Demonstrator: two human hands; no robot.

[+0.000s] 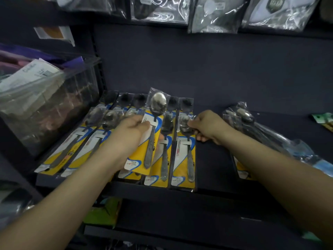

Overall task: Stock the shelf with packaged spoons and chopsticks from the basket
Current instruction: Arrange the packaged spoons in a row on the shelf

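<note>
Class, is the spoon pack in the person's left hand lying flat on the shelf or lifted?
Lifted. The left hand grips the spoon pack, which overlaps the packs in the row.

Shiny metal spoon (157,103) sealed in glossy clear plastic wrap (151,95) on a smooth yellow paper card (138,156); the shelf (212,159) looks matt dark.

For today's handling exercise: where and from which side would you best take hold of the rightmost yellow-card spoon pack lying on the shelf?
Probably grip the rightmost spoon pack at its near card end, from the shelf's front edge: it lies flat, handle toward you, slightly overhanging. The right hand already pinches its bowl end.
</note>
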